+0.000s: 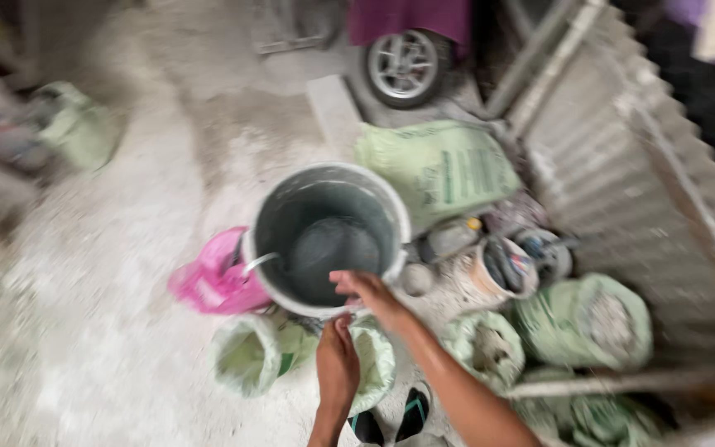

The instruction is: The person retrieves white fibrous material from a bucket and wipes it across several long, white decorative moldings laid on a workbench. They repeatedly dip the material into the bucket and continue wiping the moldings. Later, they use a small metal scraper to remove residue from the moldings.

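Observation:
A large grey bucket stands on the dusty floor in the middle of the view, with grey water or slurry at its bottom and a wire handle hanging at its left side. My right hand rests on the bucket's near rim, fingers curled over the edge. My left hand hovers just below the rim, fingers pointing up toward it, over an open green sack. The picture is blurred, so the exact grip is unclear.
A pink plastic bag lies left of the bucket. Several open green sacks and small paint pails crowd the right. A full green sack, a wheel and corrugated sheet lie behind. My sandalled feet show below.

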